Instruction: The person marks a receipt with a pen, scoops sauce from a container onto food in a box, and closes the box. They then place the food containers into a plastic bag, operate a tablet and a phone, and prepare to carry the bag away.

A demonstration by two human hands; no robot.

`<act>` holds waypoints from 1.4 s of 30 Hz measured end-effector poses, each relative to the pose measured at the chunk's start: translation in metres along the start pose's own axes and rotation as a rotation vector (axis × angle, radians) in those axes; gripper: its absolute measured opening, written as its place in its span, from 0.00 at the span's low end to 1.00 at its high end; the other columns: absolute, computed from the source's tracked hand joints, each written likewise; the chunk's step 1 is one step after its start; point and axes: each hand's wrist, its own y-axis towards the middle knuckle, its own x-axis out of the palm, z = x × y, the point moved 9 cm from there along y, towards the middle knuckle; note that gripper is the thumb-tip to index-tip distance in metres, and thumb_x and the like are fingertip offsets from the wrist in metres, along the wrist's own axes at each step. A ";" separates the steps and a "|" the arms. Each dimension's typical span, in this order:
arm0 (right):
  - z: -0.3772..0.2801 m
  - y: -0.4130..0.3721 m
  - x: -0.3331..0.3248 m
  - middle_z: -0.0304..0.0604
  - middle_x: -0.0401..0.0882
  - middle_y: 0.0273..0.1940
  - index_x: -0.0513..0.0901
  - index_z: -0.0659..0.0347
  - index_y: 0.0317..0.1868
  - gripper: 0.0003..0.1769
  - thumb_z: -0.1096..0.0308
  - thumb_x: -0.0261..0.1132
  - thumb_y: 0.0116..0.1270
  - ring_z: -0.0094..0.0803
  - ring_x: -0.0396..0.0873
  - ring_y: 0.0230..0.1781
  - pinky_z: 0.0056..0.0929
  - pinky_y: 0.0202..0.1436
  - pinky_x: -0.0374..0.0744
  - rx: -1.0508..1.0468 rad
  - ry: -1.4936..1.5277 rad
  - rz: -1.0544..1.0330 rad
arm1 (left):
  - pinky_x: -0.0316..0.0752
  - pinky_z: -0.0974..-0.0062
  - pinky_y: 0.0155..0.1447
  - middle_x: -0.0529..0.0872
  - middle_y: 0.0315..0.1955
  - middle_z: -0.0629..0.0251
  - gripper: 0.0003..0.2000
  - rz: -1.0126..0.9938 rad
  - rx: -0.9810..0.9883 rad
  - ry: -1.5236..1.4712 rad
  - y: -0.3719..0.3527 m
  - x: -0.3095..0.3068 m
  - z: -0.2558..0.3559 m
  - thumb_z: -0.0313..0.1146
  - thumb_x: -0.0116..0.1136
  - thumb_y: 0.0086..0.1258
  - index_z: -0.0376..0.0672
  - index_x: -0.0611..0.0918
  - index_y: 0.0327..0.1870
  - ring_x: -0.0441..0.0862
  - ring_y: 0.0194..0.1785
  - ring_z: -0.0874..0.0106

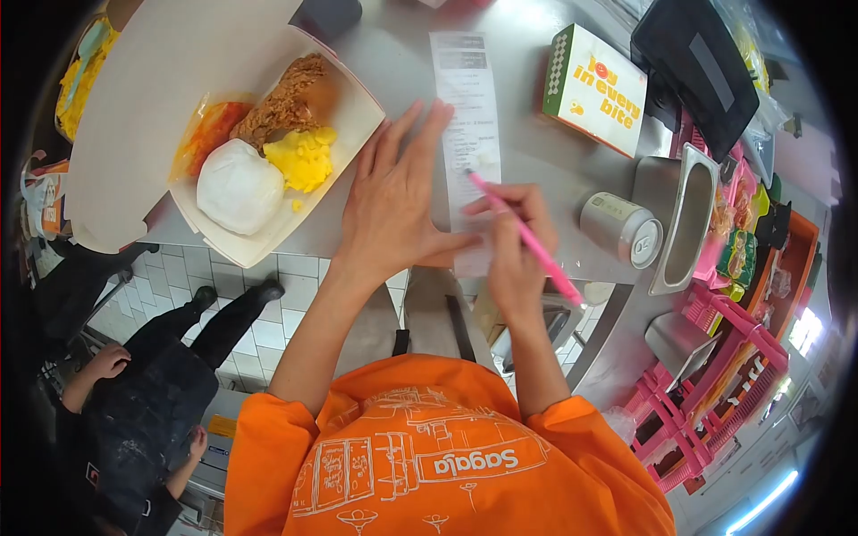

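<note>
My right hand (518,237) grips a pink pen (538,248), its dark tip touching the long white receipt (469,98) on the metal counter. My left hand (393,192) is spread open, fingers stretched along the receipt's left side and thumb reaching over its lower part. Just left of that hand, near its fingers, stands an open paper meal box (357,107). In it are a piece of fried chicken (281,107), yellow scrambled egg (304,159), a white wrapped ball (237,188) and a clear packet of red sauce (210,134).
To the right are a closed printed box (597,89), a silver can (621,230) lying on its side, a metal pan (693,223) and a dark screen (697,71). Pink baskets (706,393) stand lower right. A person in dark clothes (147,420) is at lower left.
</note>
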 end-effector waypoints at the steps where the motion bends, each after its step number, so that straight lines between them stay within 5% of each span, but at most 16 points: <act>1: 0.004 -0.005 0.007 0.49 0.82 0.29 0.76 0.71 0.41 0.08 0.77 0.52 0.67 0.26 0.80 0.30 0.24 0.33 0.77 -0.037 0.018 -0.045 | 0.51 0.56 0.74 0.67 0.65 0.54 0.55 0.005 0.010 0.013 0.001 -0.001 0.001 0.51 0.74 0.40 0.40 0.57 0.71 0.58 0.71 0.59; 8: 0.005 -0.004 0.000 0.47 0.82 0.30 0.76 0.69 0.42 0.08 0.78 0.51 0.67 0.25 0.80 0.30 0.23 0.34 0.77 0.053 0.064 -0.006 | 0.51 0.56 0.74 0.66 0.66 0.53 0.54 -0.029 0.004 0.025 0.001 0.002 -0.001 0.55 0.72 0.40 0.40 0.58 0.71 0.58 0.71 0.59; 12: 0.012 -0.029 -0.013 0.44 0.83 0.30 0.76 0.68 0.44 0.08 0.75 0.53 0.69 0.24 0.78 0.27 0.21 0.31 0.75 -0.069 -0.057 -0.008 | 0.51 0.55 0.74 0.63 0.67 0.53 0.57 -0.045 -0.015 0.091 -0.002 0.003 0.001 0.55 0.73 0.38 0.43 0.56 0.72 0.56 0.72 0.56; 14: 0.015 -0.024 -0.029 0.46 0.83 0.31 0.77 0.69 0.44 0.08 0.73 0.55 0.70 0.26 0.78 0.26 0.23 0.30 0.75 0.051 0.185 0.113 | 0.51 0.54 0.73 0.62 0.68 0.53 0.60 -0.084 -0.033 0.050 0.002 -0.001 -0.003 0.54 0.75 0.36 0.45 0.54 0.73 0.55 0.72 0.54; 18: -0.072 0.021 -0.028 0.50 0.83 0.33 0.77 0.68 0.44 0.08 0.73 0.57 0.69 0.27 0.78 0.23 0.24 0.29 0.75 -0.313 0.172 0.206 | 0.49 0.54 0.74 0.62 0.67 0.53 0.60 -0.055 0.040 0.032 0.003 -0.009 0.006 0.52 0.75 0.35 0.40 0.54 0.72 0.54 0.72 0.55; 20: -0.122 0.049 -0.022 0.50 0.84 0.38 0.78 0.65 0.46 0.09 0.72 0.61 0.66 0.33 0.81 0.30 0.26 0.34 0.76 -0.563 -0.138 0.381 | 0.49 0.55 0.74 0.62 0.67 0.52 0.60 -0.060 0.025 0.059 0.005 -0.012 0.007 0.53 0.75 0.35 0.39 0.54 0.72 0.54 0.72 0.56; 22: -0.154 0.073 -0.012 0.48 0.83 0.45 0.78 0.62 0.47 0.12 0.72 0.65 0.63 0.42 0.80 0.47 0.38 0.48 0.75 -0.697 -0.259 0.414 | 0.50 0.55 0.74 0.62 0.67 0.53 0.59 -0.037 0.051 0.067 0.002 -0.013 0.008 0.53 0.75 0.35 0.39 0.55 0.72 0.54 0.72 0.56; 24: -0.177 0.091 0.005 0.45 0.79 0.53 0.77 0.59 0.52 0.20 0.68 0.69 0.58 0.47 0.69 0.62 0.50 0.61 0.67 -0.896 -0.519 0.487 | 0.49 0.52 0.73 0.63 0.67 0.57 0.60 -0.040 0.024 0.088 0.002 -0.010 0.004 0.60 0.73 0.36 0.40 0.56 0.71 0.55 0.72 0.59; 28: -0.188 0.157 0.019 0.47 0.74 0.57 0.72 0.58 0.59 0.36 0.58 0.75 0.50 0.49 0.64 0.66 0.55 0.63 0.64 -0.828 -0.783 0.446 | 0.48 0.53 0.74 0.63 0.67 0.60 0.60 -0.067 0.016 0.064 0.000 -0.008 0.002 0.59 0.74 0.36 0.40 0.55 0.72 0.54 0.73 0.62; 30: -0.158 0.212 0.037 0.50 0.72 0.59 0.66 0.58 0.65 0.50 0.50 0.77 0.41 0.50 0.66 0.63 0.51 0.61 0.67 -0.592 -0.873 0.124 | 0.54 0.56 0.72 0.62 0.67 0.58 0.58 -0.068 0.035 0.061 0.000 -0.009 0.003 0.53 0.74 0.38 0.42 0.54 0.72 0.54 0.73 0.58; 37: -0.160 0.238 0.037 0.58 0.74 0.55 0.65 0.64 0.66 0.55 0.48 0.78 0.38 0.53 0.71 0.54 0.47 0.58 0.71 -0.654 -0.894 0.072 | 0.54 0.55 0.72 0.61 0.68 0.59 0.58 -0.060 0.070 0.058 0.000 -0.010 0.008 0.52 0.75 0.37 0.42 0.54 0.72 0.53 0.73 0.60; 39: -0.154 0.256 0.021 0.61 0.77 0.51 0.65 0.66 0.65 0.55 0.49 0.78 0.38 0.55 0.72 0.53 0.44 0.58 0.72 -0.516 -0.569 0.020 | 0.53 0.55 0.72 0.61 0.68 0.59 0.58 -0.083 0.015 0.048 0.001 -0.008 0.005 0.52 0.75 0.37 0.43 0.55 0.72 0.53 0.73 0.60; 42: -0.169 0.257 0.000 0.60 0.76 0.53 0.64 0.65 0.66 0.55 0.51 0.80 0.38 0.49 0.79 0.50 0.35 0.55 0.76 -0.533 -0.482 0.051 | 0.48 0.54 0.74 0.62 0.69 0.62 0.58 -0.081 0.015 0.066 0.002 -0.005 0.003 0.57 0.74 0.35 0.40 0.57 0.70 0.55 0.73 0.61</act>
